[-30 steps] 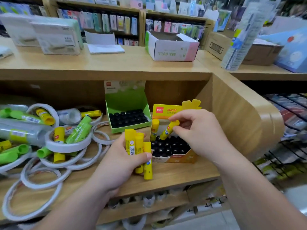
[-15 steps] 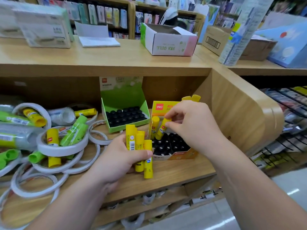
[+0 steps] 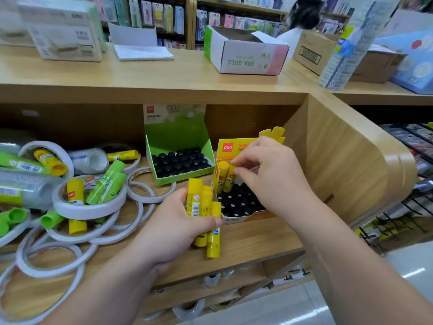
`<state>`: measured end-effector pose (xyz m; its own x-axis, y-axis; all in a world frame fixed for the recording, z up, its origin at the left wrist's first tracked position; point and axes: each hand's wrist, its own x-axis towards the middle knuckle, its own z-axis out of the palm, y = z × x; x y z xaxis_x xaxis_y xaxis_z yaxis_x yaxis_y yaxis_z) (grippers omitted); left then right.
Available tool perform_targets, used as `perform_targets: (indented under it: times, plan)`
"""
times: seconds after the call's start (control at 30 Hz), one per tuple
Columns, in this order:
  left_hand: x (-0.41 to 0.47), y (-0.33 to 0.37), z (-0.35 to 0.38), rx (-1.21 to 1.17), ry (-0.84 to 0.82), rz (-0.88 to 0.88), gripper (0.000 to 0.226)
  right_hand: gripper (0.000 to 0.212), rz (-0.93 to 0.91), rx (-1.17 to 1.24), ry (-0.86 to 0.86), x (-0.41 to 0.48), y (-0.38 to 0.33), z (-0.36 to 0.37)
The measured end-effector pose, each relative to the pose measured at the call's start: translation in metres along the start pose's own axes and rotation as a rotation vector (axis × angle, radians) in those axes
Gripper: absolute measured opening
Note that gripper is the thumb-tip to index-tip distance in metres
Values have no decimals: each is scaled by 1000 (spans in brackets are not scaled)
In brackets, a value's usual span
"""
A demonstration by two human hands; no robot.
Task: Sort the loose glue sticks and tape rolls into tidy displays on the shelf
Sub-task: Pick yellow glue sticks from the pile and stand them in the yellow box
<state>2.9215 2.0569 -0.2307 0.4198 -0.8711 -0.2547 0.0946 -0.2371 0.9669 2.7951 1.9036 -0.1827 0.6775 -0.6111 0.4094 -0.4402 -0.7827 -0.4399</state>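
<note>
View from a person's head, looking down onto a wooden shelf (image 3: 257, 240) in a stationery shop. The left hand (image 3: 168, 228), near the shelf's front edge, is curled round a bundle of yellow glue sticks (image 3: 203, 205). Three of them are visible, held upright with the thumb pressed across them.

The right hand (image 3: 269, 177) reaches over a yellow display box (image 3: 234, 146) that stands toward the shelf's right end, close to the curved wooden side panel (image 3: 346, 160). Its thumb and forefinger pinch the top of an upright glue stick (image 3: 230, 179). This stick stands at the box's back left corner, touching a second stick (image 3: 222, 174) beside it. The rest of the box shows rows of black caps.

Just left of it and further back, a green display box (image 3: 178, 137) is also filled with black caps.

Toward the shelf's left end lies a loose heap of overlapping white tape rolls (image 3: 91, 207). Green glue sticks (image 3: 106, 184) and loose yellow sticks (image 3: 75, 193) lie in and across them.

On the shelf top above, a white carton (image 3: 246, 59) sits open.
</note>
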Motion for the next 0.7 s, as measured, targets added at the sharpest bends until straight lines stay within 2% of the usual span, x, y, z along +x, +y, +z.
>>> perform_targets:
  times: [0.43,0.7]
  plan:
    - [2,4,1,-96,-3,-73,42,9,-6,-93,62,1,-7,1]
    - [4,2,0,-127,-4,-88,46,11,-14,-139,-2,2,-7,1]
